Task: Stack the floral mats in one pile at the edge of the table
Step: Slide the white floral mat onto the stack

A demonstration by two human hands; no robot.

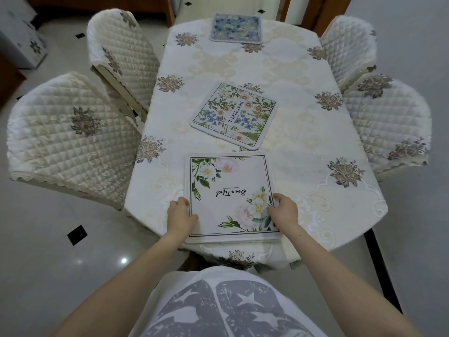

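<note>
both hands, left hand [181, 214] and right hand [284, 210], clamp the near white mat [230, 190] at the desk [315, 132] edge; wildflower mat [234, 115] lies at 12 o'clock, tilted, equally near either hand.

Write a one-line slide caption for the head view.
Both hands grip the white-rose mat at the table edge; two mats remain.

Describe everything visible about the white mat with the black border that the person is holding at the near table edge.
The white mat is square with rounded corners, a thin black frame line, white-and-pink flowers in two opposite corners and script lettering at its centre. It looks soft and padded. It lies flat at the near edge of the table, squared to it. The left hand grips its left side, the right hand its right side. Whether another mat lies beneath is unclear.
</note>
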